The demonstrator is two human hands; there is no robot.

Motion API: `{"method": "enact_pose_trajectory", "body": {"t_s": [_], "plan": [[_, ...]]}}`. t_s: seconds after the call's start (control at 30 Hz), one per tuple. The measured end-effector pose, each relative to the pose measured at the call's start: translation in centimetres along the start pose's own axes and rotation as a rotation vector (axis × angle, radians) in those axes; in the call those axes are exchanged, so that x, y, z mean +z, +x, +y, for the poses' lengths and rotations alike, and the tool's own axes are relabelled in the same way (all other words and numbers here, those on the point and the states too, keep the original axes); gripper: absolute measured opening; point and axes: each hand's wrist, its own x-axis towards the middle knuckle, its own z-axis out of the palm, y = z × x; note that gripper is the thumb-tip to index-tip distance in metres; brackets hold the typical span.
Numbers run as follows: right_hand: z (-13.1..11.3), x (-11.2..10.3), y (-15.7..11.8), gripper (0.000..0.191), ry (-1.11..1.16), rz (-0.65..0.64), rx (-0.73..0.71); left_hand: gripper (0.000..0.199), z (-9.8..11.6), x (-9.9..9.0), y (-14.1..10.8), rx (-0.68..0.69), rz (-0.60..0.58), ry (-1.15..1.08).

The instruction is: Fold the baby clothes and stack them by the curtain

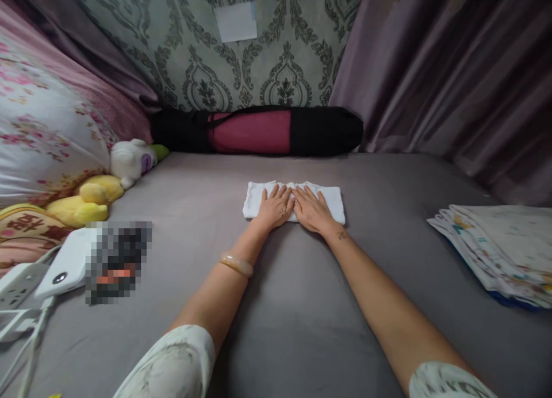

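A white folded cloth (331,201) lies flat on the grey sheet, wider than it is deep. My left hand (276,207) rests palm down on its left half, fingers stretched out and pointing away from me. On the other half lies my right hand (311,208), also flat with its fingers spread. The two thumbs come close together near the cloth's middle. Parts of the cloth under both palms are hidden. A pale bangle (237,264) circles my left forearm.
Folded patterned fabric (504,248) is stacked at the right. A long black and pink bag (250,131) lies along the wall. Plush toys (131,159), a floral pillow (47,116), a white device (69,263) and a power strip (17,286) with cables are on the left.
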Motion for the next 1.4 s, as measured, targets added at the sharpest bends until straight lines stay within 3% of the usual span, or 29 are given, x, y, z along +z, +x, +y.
{"method": "enact_pose_trajectory", "body": {"t_s": [0.2,0.37,0.5,0.7,0.87,1.2,1.4], "plan": [[0.1,-0.2,0.0,0.055,0.015,0.000,0.003,0.055,0.1,-0.3,0.0,-0.006,-0.019,0.024],[0.6,-0.4,0.1,0.055,0.036,0.032,0.064,0.056,-0.2,-0.3,-0.1,-0.023,0.092,0.075],[0.6,0.1,0.1,0.054,0.007,0.018,0.092,0.056,-0.8,0.0,0.1,-0.052,0.025,0.070],[0.6,0.0,0.0,0.054,0.004,0.005,0.086,0.057,-0.8,-0.2,0.0,-0.052,0.013,0.068],[1.3,-0.5,-0.2,0.056,0.017,0.030,0.129,0.063,-1.5,-0.4,-0.1,-0.126,0.115,0.135],[1.7,0.1,-0.3,0.055,-0.002,0.019,0.145,0.065,-2.2,-0.4,0.1,-0.190,0.009,0.086],[2.8,0.3,-0.6,0.059,-0.040,0.062,0.191,0.067,-3.4,-0.6,0.0,-0.255,0.050,0.092]]}}
